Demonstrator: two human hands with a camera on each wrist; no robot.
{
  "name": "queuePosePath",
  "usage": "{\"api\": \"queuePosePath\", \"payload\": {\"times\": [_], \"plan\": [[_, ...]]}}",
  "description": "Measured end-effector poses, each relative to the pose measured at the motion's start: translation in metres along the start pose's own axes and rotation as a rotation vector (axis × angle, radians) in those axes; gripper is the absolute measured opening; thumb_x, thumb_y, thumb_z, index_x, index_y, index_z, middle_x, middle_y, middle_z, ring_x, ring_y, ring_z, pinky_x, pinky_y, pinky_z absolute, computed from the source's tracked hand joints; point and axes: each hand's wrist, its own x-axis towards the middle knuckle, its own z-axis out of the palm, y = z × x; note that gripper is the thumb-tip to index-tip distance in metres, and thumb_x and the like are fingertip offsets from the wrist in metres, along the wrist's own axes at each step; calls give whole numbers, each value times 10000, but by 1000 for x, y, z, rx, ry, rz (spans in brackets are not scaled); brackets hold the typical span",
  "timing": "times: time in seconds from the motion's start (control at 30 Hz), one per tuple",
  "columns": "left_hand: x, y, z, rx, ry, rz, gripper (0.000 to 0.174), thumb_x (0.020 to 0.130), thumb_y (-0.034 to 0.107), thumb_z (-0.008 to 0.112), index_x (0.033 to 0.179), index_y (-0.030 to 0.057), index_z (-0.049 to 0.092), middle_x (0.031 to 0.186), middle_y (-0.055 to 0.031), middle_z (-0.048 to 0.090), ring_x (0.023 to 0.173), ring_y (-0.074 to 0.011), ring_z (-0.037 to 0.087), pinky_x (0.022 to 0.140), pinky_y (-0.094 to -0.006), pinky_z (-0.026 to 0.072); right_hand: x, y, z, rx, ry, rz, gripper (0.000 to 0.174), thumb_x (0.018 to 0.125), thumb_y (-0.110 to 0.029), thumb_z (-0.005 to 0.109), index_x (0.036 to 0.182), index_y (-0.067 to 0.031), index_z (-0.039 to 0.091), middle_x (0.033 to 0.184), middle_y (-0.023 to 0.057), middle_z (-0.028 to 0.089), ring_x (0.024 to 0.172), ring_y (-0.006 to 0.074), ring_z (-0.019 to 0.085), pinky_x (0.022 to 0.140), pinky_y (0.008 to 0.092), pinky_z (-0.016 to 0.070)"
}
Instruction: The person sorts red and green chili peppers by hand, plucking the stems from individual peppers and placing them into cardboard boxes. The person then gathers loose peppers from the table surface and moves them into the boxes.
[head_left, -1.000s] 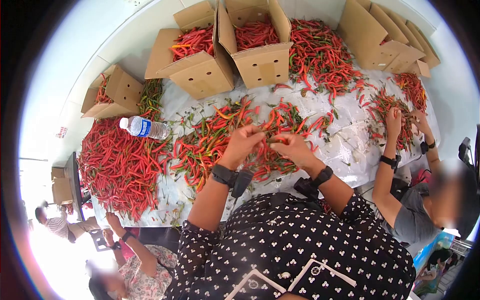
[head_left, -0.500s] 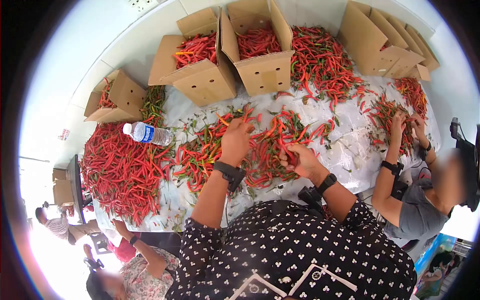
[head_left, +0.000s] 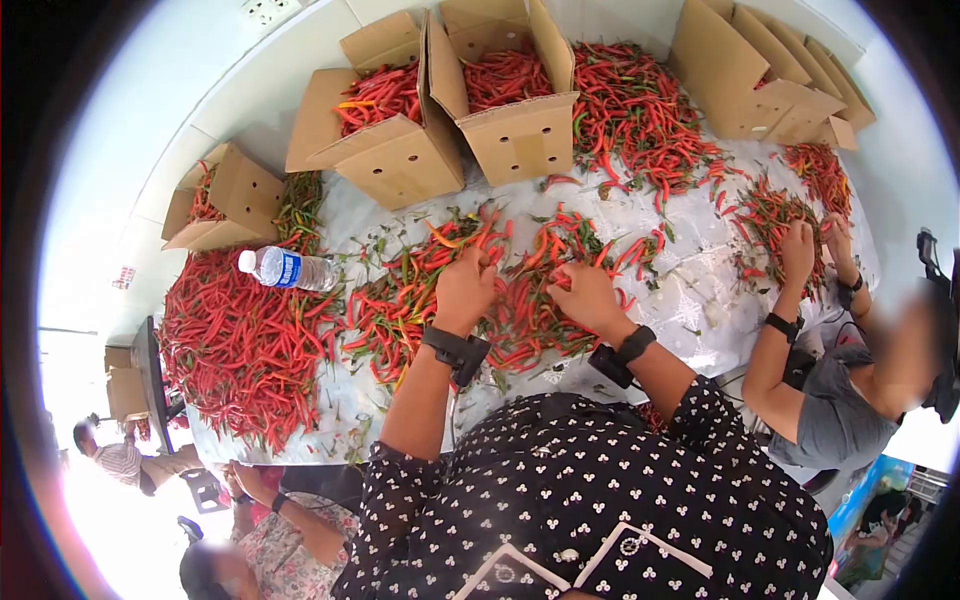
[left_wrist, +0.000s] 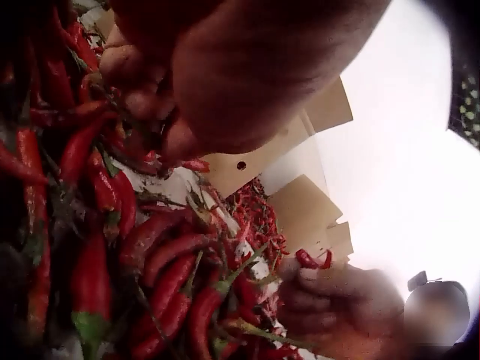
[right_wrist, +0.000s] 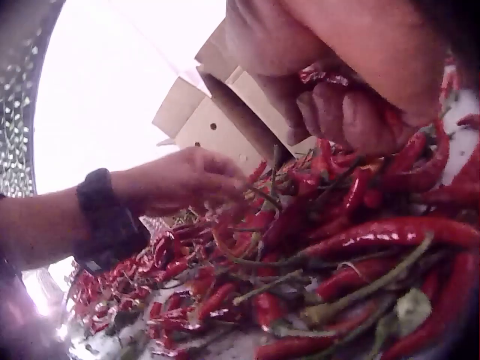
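Note:
Loose red chili peppers [head_left: 400,295], some green or orange, lie heaped in front of me with their stems on. Over the left part of this heap, my left hand [head_left: 467,290] has its fingertips down among the peppers. In the right wrist view its thumb and fingers pinch at a green stem [right_wrist: 264,196]; the rest of that pepper is hidden. My right hand [head_left: 590,300] is curled at the heap's right side, holding red chili peppers [right_wrist: 326,77] in its fist. Red pepper ends [left_wrist: 313,259] stick out above its thumb in the left wrist view.
A large pile of red peppers [head_left: 240,340] lies left, with a water bottle [head_left: 290,269] on it. Cardboard boxes [head_left: 520,140] of peppers stand at the back, beside another pile [head_left: 640,120]. A person [head_left: 850,390] handles peppers at right; another [head_left: 270,530] sits lower left.
One second ago my fingertips met above the heap. My hands have since parted, the left going leftward and down to the peppers. My right hand keeps peppers in its curled fingers.

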Motion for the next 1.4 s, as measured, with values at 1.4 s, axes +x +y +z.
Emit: {"api": "queuePosePath", "payload": {"times": [1.4], "plan": [[-59,51,-12,-659,-424,275,124,764,117,630,790,5,585,578,-36,528,550,-62,473,501,-263,396,-21,-13,-5,1490,-413,650,173,873,-230,527,754,-104,523,587,-31,456,439,49,342,383,202,230]]}}
